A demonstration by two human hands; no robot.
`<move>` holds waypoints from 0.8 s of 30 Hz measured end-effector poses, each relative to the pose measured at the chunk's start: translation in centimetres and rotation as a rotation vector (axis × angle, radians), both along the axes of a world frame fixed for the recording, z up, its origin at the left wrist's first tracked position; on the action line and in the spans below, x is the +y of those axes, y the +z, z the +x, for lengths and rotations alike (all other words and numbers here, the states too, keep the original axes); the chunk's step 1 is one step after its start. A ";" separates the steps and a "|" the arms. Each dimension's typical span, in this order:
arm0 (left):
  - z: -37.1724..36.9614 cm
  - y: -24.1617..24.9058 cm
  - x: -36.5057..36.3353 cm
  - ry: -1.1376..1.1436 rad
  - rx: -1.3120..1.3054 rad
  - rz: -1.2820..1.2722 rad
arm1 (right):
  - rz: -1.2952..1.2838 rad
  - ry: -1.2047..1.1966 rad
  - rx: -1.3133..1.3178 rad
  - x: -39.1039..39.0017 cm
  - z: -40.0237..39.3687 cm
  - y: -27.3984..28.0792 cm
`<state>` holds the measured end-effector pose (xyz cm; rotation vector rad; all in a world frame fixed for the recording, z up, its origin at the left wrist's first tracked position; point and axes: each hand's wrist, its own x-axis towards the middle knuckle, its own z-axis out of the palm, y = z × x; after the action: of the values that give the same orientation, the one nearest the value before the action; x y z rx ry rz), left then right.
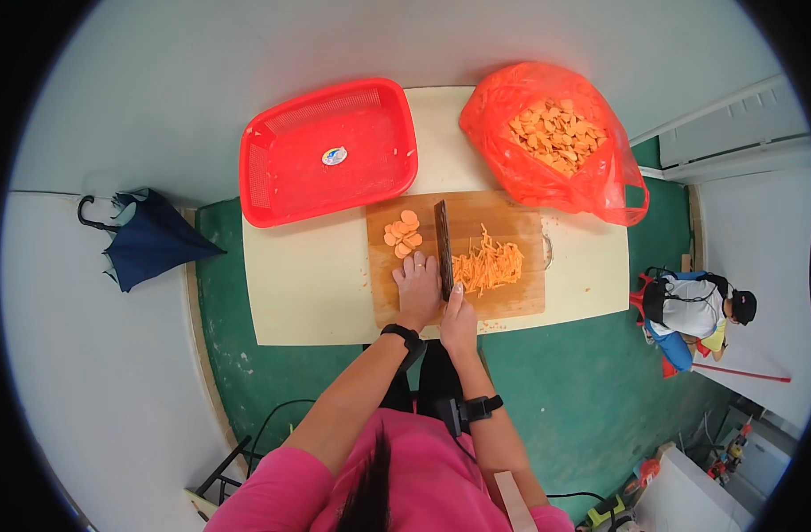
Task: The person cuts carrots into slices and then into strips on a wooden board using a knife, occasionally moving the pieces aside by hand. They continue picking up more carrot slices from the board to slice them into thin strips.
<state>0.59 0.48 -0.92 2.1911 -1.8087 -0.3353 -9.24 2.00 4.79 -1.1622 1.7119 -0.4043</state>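
A wooden cutting board [512, 306] lies on the pale table. My right hand [459, 321] is closed round the handle end of a dark-bladed knife [443, 244], whose blade points away from me. Just left of the blade, my left hand [418, 288] presses down on the board with its fingers close together; whatever is under them is hidden. Orange slices [404, 232] lie beyond my left fingertips. To the right of the knife is a loose pile of thin orange shreds [490, 264].
A red plastic basket [361, 168] sits at the table's back left. Back right, a red plastic bag [490, 124] holds many orange pieces [558, 135]. A blue umbrella [157, 239] is at the left wall. Another person [694, 306] is at the far right.
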 end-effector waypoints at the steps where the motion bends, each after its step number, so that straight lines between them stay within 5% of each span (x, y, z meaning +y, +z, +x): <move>1: 0.0 0.0 0.0 -0.001 0.001 0.002 | -0.049 -0.011 0.015 0.0 0.1 -0.5; 14: -0.2 -0.3 0.0 0.045 0.045 -0.047 | -0.023 -0.166 -0.179 0.7 -0.4 -1.8; 24: 0.0 0.2 0.0 0.029 0.063 -0.006 | -0.096 -0.086 -0.031 0.5 0.4 -1.2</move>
<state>0.57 0.50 -0.74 2.1753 -1.7412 -0.3879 -8.81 2.55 3.59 -1.1469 1.7361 -0.5599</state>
